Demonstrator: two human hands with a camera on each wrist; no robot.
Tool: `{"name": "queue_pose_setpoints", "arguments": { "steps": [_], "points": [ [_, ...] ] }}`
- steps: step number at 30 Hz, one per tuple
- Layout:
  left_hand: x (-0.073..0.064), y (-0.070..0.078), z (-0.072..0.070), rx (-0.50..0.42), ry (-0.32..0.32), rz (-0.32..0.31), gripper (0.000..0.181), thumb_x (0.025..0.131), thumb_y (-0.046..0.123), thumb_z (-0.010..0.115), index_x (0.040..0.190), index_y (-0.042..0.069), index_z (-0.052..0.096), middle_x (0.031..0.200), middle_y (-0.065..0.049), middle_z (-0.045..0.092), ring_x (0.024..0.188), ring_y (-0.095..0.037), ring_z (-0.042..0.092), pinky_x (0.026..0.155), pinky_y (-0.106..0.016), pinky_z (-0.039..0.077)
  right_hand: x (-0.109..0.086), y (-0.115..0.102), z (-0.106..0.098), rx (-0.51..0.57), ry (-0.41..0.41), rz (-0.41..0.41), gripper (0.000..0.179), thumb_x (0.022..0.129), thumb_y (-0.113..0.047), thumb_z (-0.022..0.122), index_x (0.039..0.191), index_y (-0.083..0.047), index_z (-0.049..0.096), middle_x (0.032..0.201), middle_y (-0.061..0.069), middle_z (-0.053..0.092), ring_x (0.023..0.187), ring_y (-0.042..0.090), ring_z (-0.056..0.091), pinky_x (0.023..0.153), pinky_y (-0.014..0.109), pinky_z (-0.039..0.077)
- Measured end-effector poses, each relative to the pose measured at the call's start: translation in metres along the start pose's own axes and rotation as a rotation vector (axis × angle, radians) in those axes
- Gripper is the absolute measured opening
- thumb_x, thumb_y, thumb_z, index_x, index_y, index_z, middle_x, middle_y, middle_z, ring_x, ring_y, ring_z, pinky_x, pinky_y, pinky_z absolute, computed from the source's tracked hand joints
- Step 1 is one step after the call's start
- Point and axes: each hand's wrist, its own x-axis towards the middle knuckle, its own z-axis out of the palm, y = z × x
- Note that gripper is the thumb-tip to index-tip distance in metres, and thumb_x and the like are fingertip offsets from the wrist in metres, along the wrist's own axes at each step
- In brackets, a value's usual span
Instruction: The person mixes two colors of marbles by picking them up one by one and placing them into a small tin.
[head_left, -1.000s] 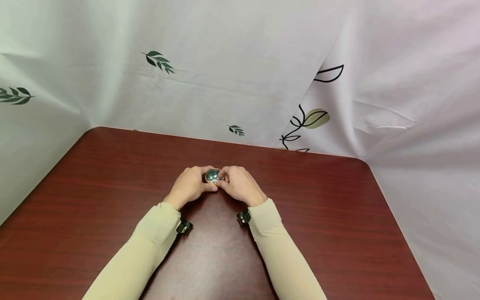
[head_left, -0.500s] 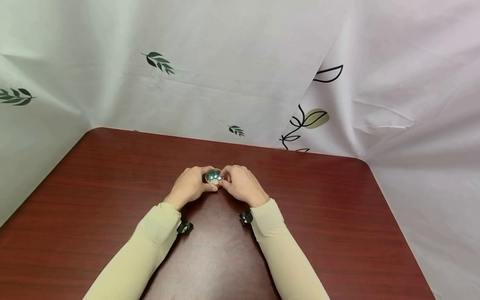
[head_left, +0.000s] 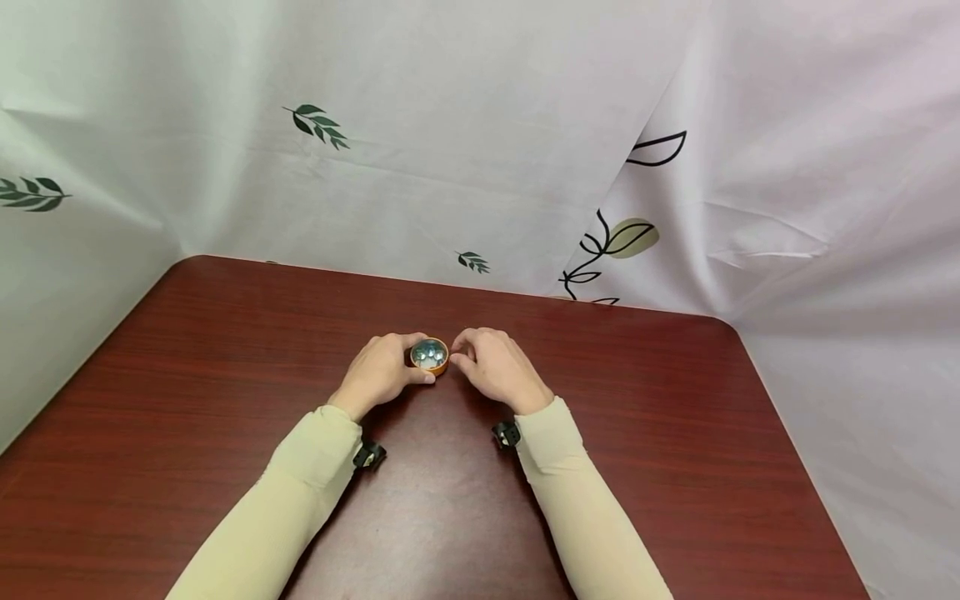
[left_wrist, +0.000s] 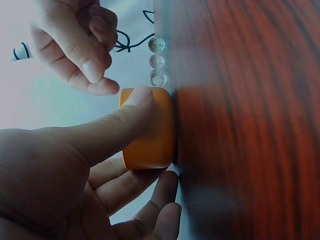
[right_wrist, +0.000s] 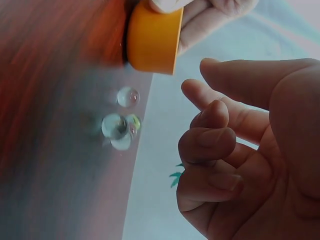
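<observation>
Cloth (head_left: 420, 142) with leaf drawings hangs all along the back, and it goes down past the far edge of the counter (head_left: 645, 475). The counter is red-brown, shiny and flat, which looks like a good place for a cup to stand. Two arms in pale sleeves (head_left: 240, 521) reach across it. They seem to come in from both sides so that the hands can meet around one small spot.

The left hand (head_left: 380, 367) grips the cup, with its thumb on one side and other fingers on the far side. That is probably to stop it from sliding or tipping over. The right hand (head_left: 497, 367) is just beside the rim and holds nothing. Its thumb and pointing finger are a little apart, and the other fingers are bent in toward the palm.

Near each wrist sits a small black box (head_left: 369, 454).

The orange cup (left_wrist: 157, 142) stands upright on the counter between the hands, open side up, so it can keep things inside. Shiny balls (head_left: 429, 355) seem to fill it.

Smallest are the loose clear balls (right_wrist: 128, 97), lying on the counter near the cup, maybe to be in easy reach. Some bunch together, so I can't count them.
</observation>
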Motion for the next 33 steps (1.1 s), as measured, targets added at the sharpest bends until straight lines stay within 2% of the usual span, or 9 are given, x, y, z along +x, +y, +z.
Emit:
{"name": "queue_pose_setpoints", "arguments": {
  "steps": [4,8,12,18,26,33],
  "points": [
    [0.0,0.0,-0.001,0.005,-0.005,-0.008,0.062,0.085,0.03,0.083,0.14,0.011,0.061,0.125,-0.015,0.068,0.114,-0.034,0.062,0.091,-0.048,0.05,-0.002,0.003,-0.004,-0.006,0.015,-0.001,0.01,0.099,-0.018,0.066,0.102,-0.013,0.073,0.081,-0.004,0.061,0.069,0.01,0.055,0.063,0.027,0.046],
    [-0.001,0.0,-0.001,0.002,-0.006,-0.014,0.063,0.085,0.029,0.083,0.141,0.011,0.06,0.127,-0.015,0.067,0.116,-0.034,0.062,0.092,-0.048,0.05,-0.004,0.005,-0.007,-0.007,0.031,0.003,0.013,0.1,-0.017,0.064,0.105,-0.012,0.074,0.096,-0.001,0.069,0.076,0.011,0.058,0.069,0.03,0.049],
    [-0.001,-0.001,-0.001,0.003,-0.006,-0.013,0.064,0.085,0.03,0.083,0.141,0.011,0.06,0.127,-0.015,0.067,0.116,-0.034,0.062,0.092,-0.048,0.05,-0.005,0.007,-0.009,-0.005,0.033,0.017,0.018,0.102,-0.017,0.06,0.109,-0.009,0.074,0.107,0.002,0.07,0.08,0.013,0.059,0.073,0.031,0.05],
    [-0.002,0.0,0.0,0.0,-0.006,-0.008,0.064,0.085,0.03,0.083,0.141,0.011,0.06,0.126,-0.015,0.068,0.115,-0.034,0.062,0.092,-0.048,0.05,-0.008,0.01,-0.013,-0.015,0.052,0.033,0.018,0.103,-0.017,0.059,0.107,-0.01,0.074,0.101,0.002,0.069,0.079,0.014,0.059,0.073,0.033,0.05],
    [-0.002,0.0,0.0,0.005,-0.002,-0.011,0.063,0.084,0.03,0.084,0.14,0.012,0.061,0.125,-0.015,0.068,0.115,-0.034,0.062,0.092,-0.048,0.05,-0.01,0.016,-0.015,-0.022,0.058,0.054,0.015,0.102,-0.018,0.06,0.106,-0.012,0.074,0.101,0.002,0.069,0.08,0.015,0.059,0.073,0.034,0.05],
    [-0.002,0.001,-0.001,0.002,-0.013,-0.023,0.064,0.085,0.03,0.083,0.141,0.013,0.06,0.126,-0.015,0.067,0.117,-0.034,0.061,0.092,-0.048,0.05,-0.012,0.024,-0.017,-0.026,0.082,0.044,0.014,0.101,-0.017,0.061,0.104,-0.011,0.073,0.098,0.003,0.068,0.079,0.016,0.058,0.073,0.034,0.049]
  ]
}}
